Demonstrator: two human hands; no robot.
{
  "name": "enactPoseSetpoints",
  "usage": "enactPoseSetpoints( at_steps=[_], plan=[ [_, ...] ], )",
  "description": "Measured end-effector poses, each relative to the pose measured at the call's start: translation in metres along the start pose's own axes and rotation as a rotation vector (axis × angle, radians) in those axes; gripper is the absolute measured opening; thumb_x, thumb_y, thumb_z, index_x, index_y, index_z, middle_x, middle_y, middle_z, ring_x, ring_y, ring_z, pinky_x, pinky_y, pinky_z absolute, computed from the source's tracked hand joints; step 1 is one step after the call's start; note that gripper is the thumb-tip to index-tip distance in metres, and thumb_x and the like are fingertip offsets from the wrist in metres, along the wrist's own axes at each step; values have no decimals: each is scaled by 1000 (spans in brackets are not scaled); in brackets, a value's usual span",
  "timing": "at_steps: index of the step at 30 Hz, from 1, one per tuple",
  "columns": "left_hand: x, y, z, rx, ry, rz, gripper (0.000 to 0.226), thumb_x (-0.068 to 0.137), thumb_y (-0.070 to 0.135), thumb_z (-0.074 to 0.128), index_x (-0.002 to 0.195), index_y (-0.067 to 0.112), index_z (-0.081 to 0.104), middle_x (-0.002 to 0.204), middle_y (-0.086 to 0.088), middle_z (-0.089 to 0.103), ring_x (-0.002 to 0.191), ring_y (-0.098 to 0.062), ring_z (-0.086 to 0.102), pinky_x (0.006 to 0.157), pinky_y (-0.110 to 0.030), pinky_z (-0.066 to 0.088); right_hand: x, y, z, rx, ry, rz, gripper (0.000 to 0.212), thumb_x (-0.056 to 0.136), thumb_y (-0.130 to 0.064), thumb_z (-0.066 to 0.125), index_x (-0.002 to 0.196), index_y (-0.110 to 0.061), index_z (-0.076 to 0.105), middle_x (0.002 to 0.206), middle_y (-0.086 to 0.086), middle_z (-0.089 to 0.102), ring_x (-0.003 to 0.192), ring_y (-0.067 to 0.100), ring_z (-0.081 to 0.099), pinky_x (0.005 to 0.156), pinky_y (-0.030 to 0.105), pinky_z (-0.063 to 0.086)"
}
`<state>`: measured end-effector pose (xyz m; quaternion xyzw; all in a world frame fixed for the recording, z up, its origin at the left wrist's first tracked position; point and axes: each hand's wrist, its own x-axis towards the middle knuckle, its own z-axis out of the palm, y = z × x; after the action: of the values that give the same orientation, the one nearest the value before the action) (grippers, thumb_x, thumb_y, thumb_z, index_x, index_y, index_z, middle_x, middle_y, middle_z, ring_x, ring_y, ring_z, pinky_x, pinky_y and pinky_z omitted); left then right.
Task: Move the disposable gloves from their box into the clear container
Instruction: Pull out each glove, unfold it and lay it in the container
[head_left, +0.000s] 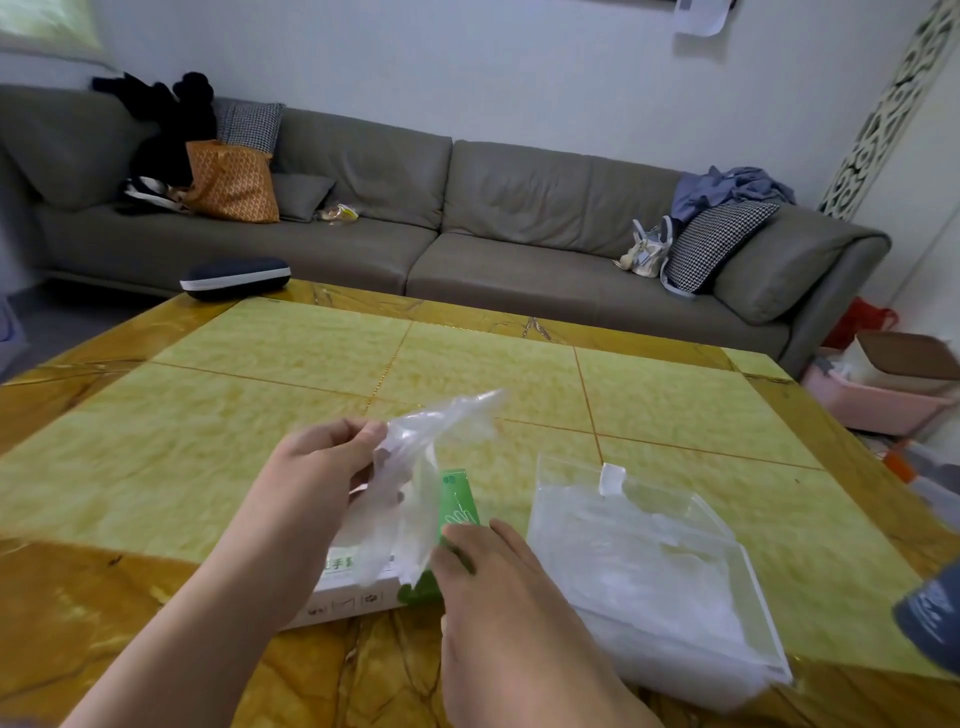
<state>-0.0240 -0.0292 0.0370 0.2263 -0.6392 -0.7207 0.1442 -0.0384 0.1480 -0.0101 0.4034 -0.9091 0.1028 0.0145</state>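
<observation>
A green and white glove box (457, 501) lies on the yellow table (311, 364) near the front edge. My left hand (327, 462) pinches a bunch of clear disposable gloves (415, 467), lifted above the box. My right hand (493, 582) rests on the box's near right end, thumb and fingers touching the green side. To the right stands the clear container (727, 561), open on top, with several clear gloves (644, 566) lying inside it.
A dark case with a white band (235, 278) sits at the table's far left corner. A grey object (930, 613) pokes in at the right edge. A grey sofa (519, 208) with bags and cushions runs behind the table; pink bins (878, 405) stand on the floor at right.
</observation>
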Motion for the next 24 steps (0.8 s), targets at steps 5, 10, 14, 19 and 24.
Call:
enactPoseSetpoints(
  at_steps=[5,10,14,19,24],
  plan=[
    [-5,1,7,-167,-101,-85,28,104,1,47,96,-8,72,86,-20,73,74,-27,70,67,-40,58,-8,10,-35,403,327,230,37,95,-9,51,125,-25,66,127,-19,59,122,-5,52,109,17,43],
    [-14,-4,25,-219,-200,-142,36,101,-2,45,78,-6,72,81,-23,71,64,-26,69,58,-38,61,-9,41,-60,1170,469,456,49,80,-60,72,121,-36,61,119,-12,70,108,7,70,102,40,52],
    [-31,-8,37,-193,-394,-207,30,90,1,58,68,-3,77,78,-26,71,59,-27,68,48,-34,58,-6,48,-62,1370,367,514,56,79,-49,88,126,-32,62,110,1,78,101,19,76,99,48,52],
    [-27,-5,37,-173,-630,-322,73,95,62,52,124,-2,69,121,-31,69,97,-41,71,75,-42,60,-13,51,-67,1252,523,565,14,96,-4,71,83,-2,68,67,16,70,50,25,60,45,27,43],
    [-42,-3,46,146,-599,-65,44,83,48,82,107,12,78,107,-14,78,97,-33,77,81,-47,61,-15,54,-63,1116,551,600,15,94,-13,73,80,-11,68,65,9,72,52,24,65,51,33,51]
  ],
)
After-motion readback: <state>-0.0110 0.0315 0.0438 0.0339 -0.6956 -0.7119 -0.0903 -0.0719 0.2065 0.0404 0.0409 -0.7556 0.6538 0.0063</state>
